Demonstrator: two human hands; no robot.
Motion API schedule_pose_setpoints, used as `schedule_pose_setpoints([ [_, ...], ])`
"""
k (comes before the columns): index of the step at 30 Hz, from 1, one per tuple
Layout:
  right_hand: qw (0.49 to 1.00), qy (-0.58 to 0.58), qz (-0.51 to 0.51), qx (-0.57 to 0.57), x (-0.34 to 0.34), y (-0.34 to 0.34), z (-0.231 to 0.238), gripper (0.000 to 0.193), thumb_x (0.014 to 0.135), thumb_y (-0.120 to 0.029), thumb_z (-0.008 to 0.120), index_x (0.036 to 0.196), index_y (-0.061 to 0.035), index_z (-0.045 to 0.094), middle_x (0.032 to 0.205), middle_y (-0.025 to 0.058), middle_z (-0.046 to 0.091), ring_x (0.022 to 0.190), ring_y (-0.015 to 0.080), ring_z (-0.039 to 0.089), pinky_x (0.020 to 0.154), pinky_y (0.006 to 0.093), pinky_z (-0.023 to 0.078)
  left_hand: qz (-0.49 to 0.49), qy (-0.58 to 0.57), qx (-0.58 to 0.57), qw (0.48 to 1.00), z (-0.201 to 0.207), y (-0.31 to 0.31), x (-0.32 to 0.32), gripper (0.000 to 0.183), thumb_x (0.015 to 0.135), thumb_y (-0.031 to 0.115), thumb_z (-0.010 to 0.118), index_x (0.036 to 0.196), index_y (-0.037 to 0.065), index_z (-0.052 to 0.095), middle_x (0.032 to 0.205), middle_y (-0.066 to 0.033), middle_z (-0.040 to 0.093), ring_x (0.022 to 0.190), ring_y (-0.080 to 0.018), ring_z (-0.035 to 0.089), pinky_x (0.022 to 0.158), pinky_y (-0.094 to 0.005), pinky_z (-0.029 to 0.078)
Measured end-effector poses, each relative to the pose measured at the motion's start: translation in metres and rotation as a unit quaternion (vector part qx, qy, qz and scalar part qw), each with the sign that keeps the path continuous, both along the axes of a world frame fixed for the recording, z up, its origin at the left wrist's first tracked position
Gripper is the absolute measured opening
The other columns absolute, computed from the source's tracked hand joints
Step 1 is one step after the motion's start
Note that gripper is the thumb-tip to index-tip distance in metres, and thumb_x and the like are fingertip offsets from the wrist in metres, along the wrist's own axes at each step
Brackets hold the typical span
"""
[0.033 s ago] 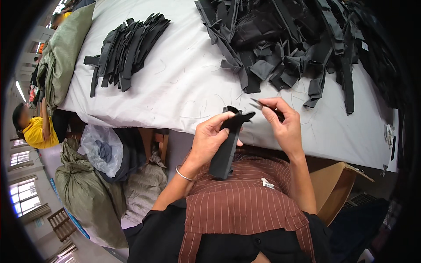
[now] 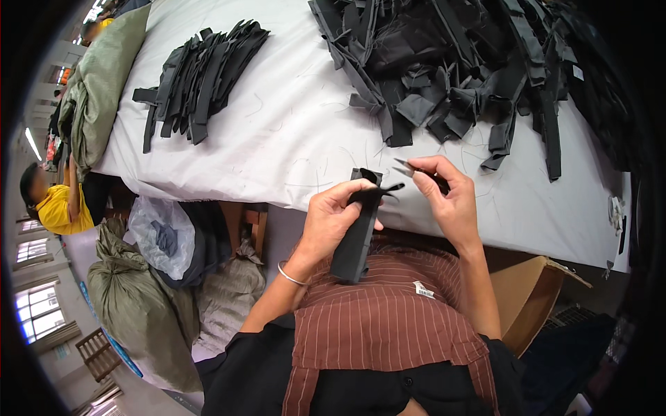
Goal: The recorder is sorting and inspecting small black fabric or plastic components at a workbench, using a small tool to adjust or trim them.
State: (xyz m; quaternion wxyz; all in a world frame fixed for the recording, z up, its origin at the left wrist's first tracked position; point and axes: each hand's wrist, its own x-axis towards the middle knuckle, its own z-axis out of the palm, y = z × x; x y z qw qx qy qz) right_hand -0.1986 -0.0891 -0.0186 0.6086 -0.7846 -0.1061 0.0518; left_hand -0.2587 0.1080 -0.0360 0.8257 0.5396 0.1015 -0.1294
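Nothing is shifting between the two frames: both hands and the strap are sitting just as they were. A black fabric strap (image 2: 355, 232) is hanging from the left hand (image 2: 338, 216) just in front of the near edge of the white surface (image 2: 277, 139), its lower end drooping over a brown striped cloth on the lap. The left fingers are closing around its upper part, with a short tab sticking out to the right. The right hand (image 2: 447, 197) is pinching small metal snips (image 2: 406, 166), whose tips are pointing left, just beside the tab. Whether the blades are parted is too small to tell. Judging from this, the blades could be nicking the strap itself or the left thumb, since both are lying so near the tips.

Farther out, a neat stack of black straps (image 2: 201, 73) is lying on the surface to the left, and a tangled heap of black pieces (image 2: 458, 62) is filling the far right. Stuffed sacks (image 2: 139, 305) are sitting on the floor at left.
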Motion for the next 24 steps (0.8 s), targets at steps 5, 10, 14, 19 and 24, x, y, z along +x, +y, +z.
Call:
schedule_pose_setpoints([
  [5,0.997,-0.031,0.064,-0.004,-0.006,0.000,0.004,0.013,0.083,-0.006,0.066,0.095,-0.0017,0.068,0.080,0.0056,0.067,0.071,0.0131,0.060,0.064,0.0261,0.046,0.039,-0.019,0.058,0.997,-0.011,0.002,-0.001,0.022,0.085,-0.011,0.046,0.089,-0.003,0.066,0.084,-0.0062,0.066,0.076,-0.0124,0.064,0.069,-0.0238,0.052],
  [10,0.983,-0.107,0.123,-0.085,-0.009,0.002,0.011,0.013,0.075,-0.006,0.070,0.088,-0.0038,0.069,0.077,0.0082,0.066,0.068,0.0221,0.062,0.062,0.0306,0.047,0.040,-0.038,0.107,0.993,-0.013,0.004,-0.001,0.024,0.078,-0.013,0.046,0.078,-0.002,0.067,0.079,-0.0023,0.065,0.075,-0.0061,0.055,0.070,-0.0204,0.044],
  [14,0.974,-0.114,0.172,-0.089,-0.012,0.005,0.010,0.014,0.071,-0.005,0.071,0.085,-0.0051,0.069,0.075,0.0074,0.066,0.068,0.0229,0.061,0.061,0.0321,0.047,0.036,-0.042,0.108,0.993,-0.015,0.006,-0.002,0.019,0.079,-0.011,0.051,0.077,-0.001,0.067,0.078,-0.0027,0.064,0.072,-0.0065,0.056,0.067,-0.0202,0.044],
  [19,0.971,-0.108,0.191,-0.090,-0.013,0.006,0.012,0.013,0.070,-0.004,0.071,0.084,-0.0052,0.069,0.074,0.0068,0.066,0.067,0.0225,0.061,0.061,0.0321,0.047,0.033,-0.034,0.089,0.995,-0.015,0.006,-0.003,0.015,0.082,-0.009,0.055,0.077,0.000,0.066,0.079,-0.0034,0.064,0.072,-0.0070,0.056,0.067,-0.0203,0.045],
  [24,0.973,-0.097,0.202,-0.059,-0.013,0.008,0.012,0.013,0.070,-0.003,0.070,0.083,-0.0040,0.069,0.073,0.0070,0.066,0.068,0.0226,0.061,0.061,0.0322,0.047,0.038,-0.037,0.105,0.993,-0.014,0.004,-0.003,0.024,0.075,-0.012,0.047,0.075,-0.001,0.068,0.074,-0.0014,0.065,0.070,-0.0054,0.053,0.065,-0.0195,0.042],
])
